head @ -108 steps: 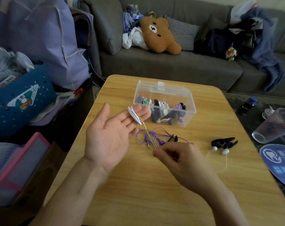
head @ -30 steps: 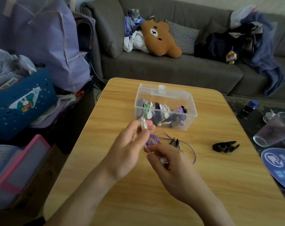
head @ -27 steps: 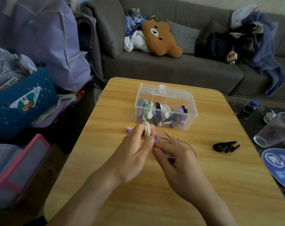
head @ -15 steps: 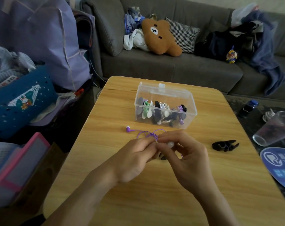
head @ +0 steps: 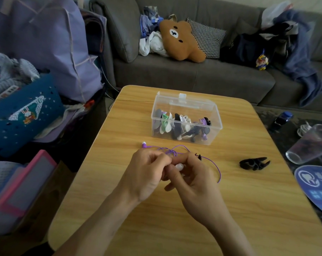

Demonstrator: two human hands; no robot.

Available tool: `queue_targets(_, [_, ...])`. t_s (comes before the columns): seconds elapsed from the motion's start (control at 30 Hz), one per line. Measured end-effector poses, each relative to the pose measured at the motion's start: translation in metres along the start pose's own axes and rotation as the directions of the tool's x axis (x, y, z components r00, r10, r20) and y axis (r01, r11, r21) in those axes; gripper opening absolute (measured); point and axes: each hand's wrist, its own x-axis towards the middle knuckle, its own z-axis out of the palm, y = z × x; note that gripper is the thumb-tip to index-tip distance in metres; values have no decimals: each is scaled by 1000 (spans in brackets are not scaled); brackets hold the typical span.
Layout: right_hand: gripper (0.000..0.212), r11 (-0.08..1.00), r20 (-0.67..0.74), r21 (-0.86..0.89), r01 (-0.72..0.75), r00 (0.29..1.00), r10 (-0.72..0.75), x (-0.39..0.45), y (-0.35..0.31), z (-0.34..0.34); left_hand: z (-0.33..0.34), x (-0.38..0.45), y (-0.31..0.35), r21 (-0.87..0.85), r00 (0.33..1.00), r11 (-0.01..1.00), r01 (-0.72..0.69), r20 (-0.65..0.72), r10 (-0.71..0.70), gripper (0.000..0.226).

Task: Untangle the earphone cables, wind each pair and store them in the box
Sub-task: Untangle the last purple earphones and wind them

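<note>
Our left hand (head: pixel 147 174) and right hand (head: pixel 191 180) together over the table (head: pixel 248 209), fingers pinching white earphones (head: pixel 179 166), purple earphones (head: pixel 175 151) lying tangled just beyond, box (head: pixel 186 119) farther back.

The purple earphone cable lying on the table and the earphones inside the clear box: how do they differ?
The purple earphone cable sprawls loose across the wooden table, while the earphones in the clear box sit as compact wound bundles. The purple cable is a single colour; the bundles mix white, green, black and purple. The purple cable lies just beyond the left hand and right hand; the bundles sit untouched. Both are wired earphones.
</note>
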Motion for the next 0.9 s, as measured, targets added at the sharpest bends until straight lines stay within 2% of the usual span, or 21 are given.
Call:
queue_targets(0.2, [11,995,-134,-99,13,991,-26,-5,1,18,2,0,3,29,984,989,145,-110,-141,36])
queue_targets(0.37, [14,991,-127,-119,67,989,-82,-6,0,22,2,1,3,93,981,986,139,-149,-125,33])
queue_targets(0.47, [16,982,-133,-160,105,983,-126,-6,2,23,4,0,4,75,983,989,128,-143,-117,31])
queue_targets(0.57, [15,980,-158,-184,79,981,-109,-4,6,23,6,-1,0,68,982,988,141,-136,-131,29])
queue_targets(0.63, [13,989,-167,-139,42,984,-66,-1,7,21,9,-1,0,11,976,980,198,-89,-197,38])
queue_targets(0.67, [12,995,-164,-92,27,986,-42,0,7,19,10,0,-1,-68,968,967,246,-27,-248,41])
queue_targets(0.77, [12,998,-86,67,3,996,3,4,5,6,1,0,5,-339,912,851,401,233,-337,26])
queue_targets(0.83, [11,998,3,62,16,1000,-17,6,7,-5,-8,0,9,-392,881,802,451,340,-329,24])
queue_targets(0.9, [8,998,47,-14,66,997,-65,7,8,-12,-11,0,11,-392,879,802,451,352,-323,21])
